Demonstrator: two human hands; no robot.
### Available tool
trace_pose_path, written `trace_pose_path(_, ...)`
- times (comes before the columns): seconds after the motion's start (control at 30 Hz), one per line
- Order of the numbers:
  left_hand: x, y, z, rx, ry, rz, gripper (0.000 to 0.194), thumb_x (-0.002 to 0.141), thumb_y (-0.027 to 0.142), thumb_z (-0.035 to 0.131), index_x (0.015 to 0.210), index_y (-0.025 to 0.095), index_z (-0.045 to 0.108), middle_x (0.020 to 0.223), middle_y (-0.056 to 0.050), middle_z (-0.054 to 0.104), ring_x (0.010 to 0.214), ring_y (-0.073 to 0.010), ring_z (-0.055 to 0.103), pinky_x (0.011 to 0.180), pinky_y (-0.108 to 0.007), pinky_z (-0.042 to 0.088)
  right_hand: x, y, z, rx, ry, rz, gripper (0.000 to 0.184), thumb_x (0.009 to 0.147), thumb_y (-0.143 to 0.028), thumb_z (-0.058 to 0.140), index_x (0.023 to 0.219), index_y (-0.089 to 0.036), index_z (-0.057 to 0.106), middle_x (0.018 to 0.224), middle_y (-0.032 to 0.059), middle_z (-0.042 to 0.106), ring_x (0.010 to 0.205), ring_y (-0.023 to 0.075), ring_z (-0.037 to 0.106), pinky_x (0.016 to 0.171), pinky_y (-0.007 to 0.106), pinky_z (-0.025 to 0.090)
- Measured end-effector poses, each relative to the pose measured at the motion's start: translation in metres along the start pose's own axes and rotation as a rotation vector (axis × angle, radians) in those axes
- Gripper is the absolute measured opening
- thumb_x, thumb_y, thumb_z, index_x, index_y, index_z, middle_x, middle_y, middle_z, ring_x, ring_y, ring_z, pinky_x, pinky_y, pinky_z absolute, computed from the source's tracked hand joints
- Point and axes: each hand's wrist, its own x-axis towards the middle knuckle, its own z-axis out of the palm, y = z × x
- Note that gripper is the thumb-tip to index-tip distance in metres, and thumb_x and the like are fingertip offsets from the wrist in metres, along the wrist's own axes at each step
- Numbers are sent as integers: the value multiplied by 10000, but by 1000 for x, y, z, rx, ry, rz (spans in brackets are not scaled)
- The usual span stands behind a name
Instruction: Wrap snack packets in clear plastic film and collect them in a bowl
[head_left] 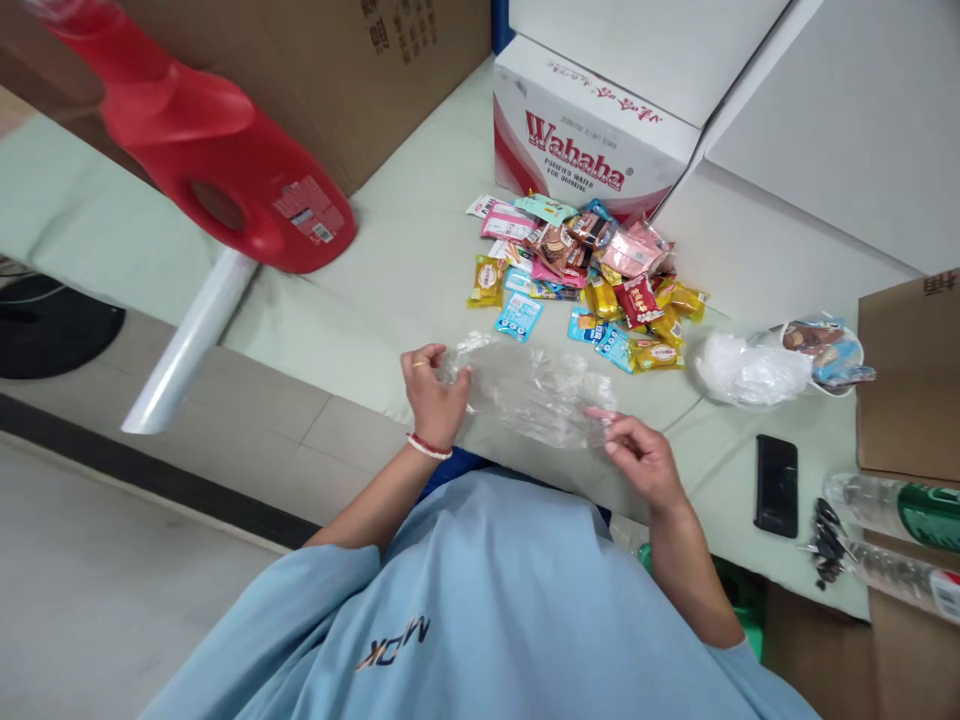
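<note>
A clear plastic bag (536,390) stretches between my two hands, crinkled and see-through, just over the front edge of the table. My left hand (435,392) pinches its left end between thumb and fingers. At the bag's lower right corner, my right hand (641,455) grips the film with its fingers curled. Just beyond the bag lies a heap of wrapped snacks (562,250) in yellow, blue, pink and brown packets. A blue sachet (519,316) and a yellow packet (656,354) lie at the heap's near side.
A white Wahaha carton (585,140) stands behind the snacks. Left are a large red jug (247,170) and a white roll (191,340) jutting past the edge. Right are bunched plastic bags (750,370), a cup of packets (832,350), a phone (776,486) and plastic bottles (892,505).
</note>
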Motion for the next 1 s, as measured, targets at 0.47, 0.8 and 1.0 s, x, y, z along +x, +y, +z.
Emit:
trace_pose_path(0.47,-60,32,25,-348,-723,-300,301,887,491,664,827,213,564,754,1,663,764,-181,655,777,-327,512,13,-1,53,-340,-153,-213,180,1018,-283,541,1094,-244,699,1159,63,768,910,187,731,796,306,567)
trace_pose_path(0.8,-55,38,0,-653,-945,-107,282,949,462,702,889,194,636,1039,-64,706,1027,-217,706,963,-390,529,82,56,55,144,75,342,559,650,-445,861,1125,-196,705,822,-1,699,567,108,486,542,256,394)
trace_pose_path(1.0,-22,7,-39,-720,-537,-286,283,856,441,807,894,218,635,1062,-32,721,1028,-210,711,901,-362,561,68,54,28,285,271,342,371,746,-556,773,895,-233,669,617,-74,470,522,101,346,497,246,284)
